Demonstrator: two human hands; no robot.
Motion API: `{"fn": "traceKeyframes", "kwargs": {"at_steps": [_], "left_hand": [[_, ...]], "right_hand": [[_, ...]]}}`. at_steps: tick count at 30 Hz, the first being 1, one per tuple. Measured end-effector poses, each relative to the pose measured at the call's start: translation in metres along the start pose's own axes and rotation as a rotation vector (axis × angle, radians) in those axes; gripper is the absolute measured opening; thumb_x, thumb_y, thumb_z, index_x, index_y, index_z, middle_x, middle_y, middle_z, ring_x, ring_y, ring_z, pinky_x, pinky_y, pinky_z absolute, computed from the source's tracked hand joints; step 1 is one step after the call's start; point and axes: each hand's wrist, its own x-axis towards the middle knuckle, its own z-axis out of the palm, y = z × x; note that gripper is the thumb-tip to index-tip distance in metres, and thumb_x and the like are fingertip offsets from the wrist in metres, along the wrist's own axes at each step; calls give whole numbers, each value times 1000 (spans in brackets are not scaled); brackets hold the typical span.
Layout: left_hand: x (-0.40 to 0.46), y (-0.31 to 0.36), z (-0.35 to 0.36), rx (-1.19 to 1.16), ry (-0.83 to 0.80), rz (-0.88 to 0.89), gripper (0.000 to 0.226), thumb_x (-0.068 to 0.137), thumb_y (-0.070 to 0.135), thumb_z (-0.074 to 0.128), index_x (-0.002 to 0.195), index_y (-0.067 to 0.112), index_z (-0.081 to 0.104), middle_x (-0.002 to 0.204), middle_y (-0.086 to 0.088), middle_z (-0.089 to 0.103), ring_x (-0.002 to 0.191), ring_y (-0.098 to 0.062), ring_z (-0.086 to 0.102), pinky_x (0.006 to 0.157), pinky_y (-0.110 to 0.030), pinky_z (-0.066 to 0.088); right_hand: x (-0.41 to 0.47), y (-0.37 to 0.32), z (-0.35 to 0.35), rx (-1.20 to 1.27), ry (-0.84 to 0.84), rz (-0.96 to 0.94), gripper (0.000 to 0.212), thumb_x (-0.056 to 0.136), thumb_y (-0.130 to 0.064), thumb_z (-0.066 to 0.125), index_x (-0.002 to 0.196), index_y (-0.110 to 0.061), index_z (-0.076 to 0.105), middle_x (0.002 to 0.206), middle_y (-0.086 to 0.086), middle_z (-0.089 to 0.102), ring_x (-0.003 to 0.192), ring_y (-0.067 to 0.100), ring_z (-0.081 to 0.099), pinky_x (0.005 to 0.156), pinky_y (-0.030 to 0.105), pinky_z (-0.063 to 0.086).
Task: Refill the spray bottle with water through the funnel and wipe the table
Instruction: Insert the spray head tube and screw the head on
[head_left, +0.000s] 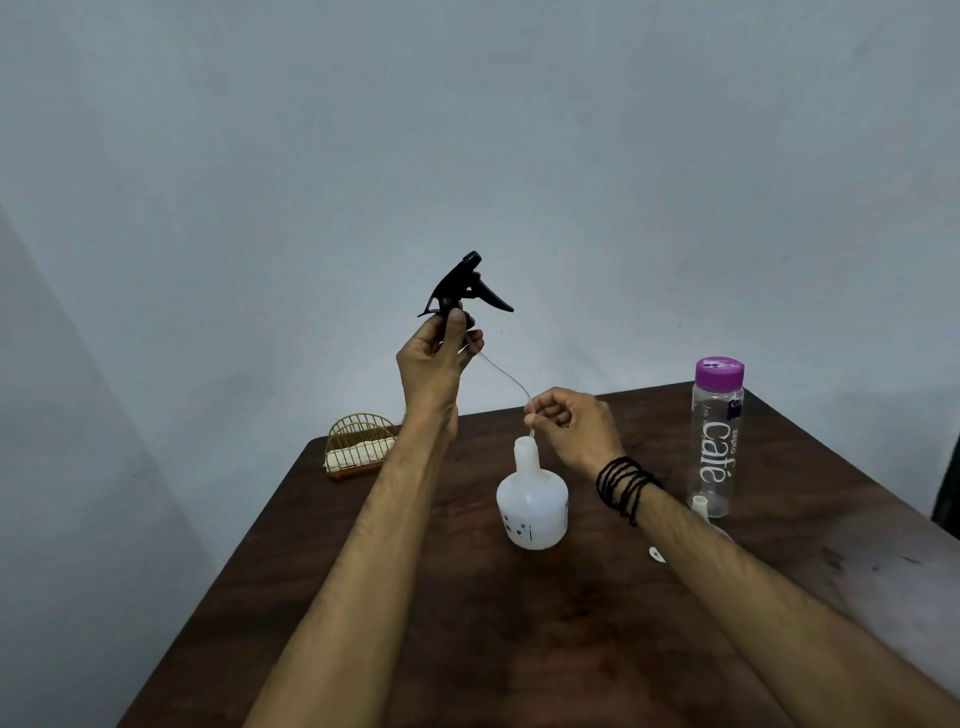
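Note:
A white spray bottle (531, 503) stands open-necked on the dark wooden table (467, 623). High above the table, my left hand (434, 364) grips the black trigger spray head (465, 288) by its collar. A thin clear dip tube (506, 375) curves from the head down to my right hand (571, 423), which pinches its lower end right over the bottle's neck. A clear water bottle with a purple cap (716, 436) stands at the right. The white funnel (700, 506) lies beside it, mostly hidden by my right forearm.
A gold wire holder with a folded cloth (358, 449) sits at the table's far left corner. A small white piece (655, 553) lies by my right forearm. A plain wall is close behind the table. A dark object (948, 499) shows at the right edge.

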Motion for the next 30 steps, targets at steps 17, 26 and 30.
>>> {"fn": "traceKeyframes", "kwargs": {"at_steps": [17, 26, 30], "left_hand": [[-24, -46, -22, 336, -3, -59, 14, 88, 25, 77, 96, 14, 75, 78, 0, 74, 76, -17, 73, 80, -37, 62], [-58, -92, -29, 683, -67, -77, 29, 81, 39, 81, 98, 16, 78, 82, 13, 73, 84, 0, 70, 70, -13, 52], [-62, -101, -31, 683, -59, -82, 24, 81, 37, 81, 94, 18, 77, 80, 14, 73, 82, 1, 70, 68, -14, 54]], "right_hand": [[-12, 33, 15, 53, -117, 67, 16, 83, -42, 76, 93, -29, 80, 86, -14, 76, 86, 0, 69, 81, 20, 56], [-32, 60, 37, 90, -163, 59, 26, 82, -50, 76, 94, -27, 75, 87, -12, 76, 85, 0, 70, 77, 27, 58], [-37, 63, 43, 143, -109, 58, 31, 82, -55, 71, 85, -24, 74, 80, -10, 73, 77, 2, 67, 66, 26, 51]]}}
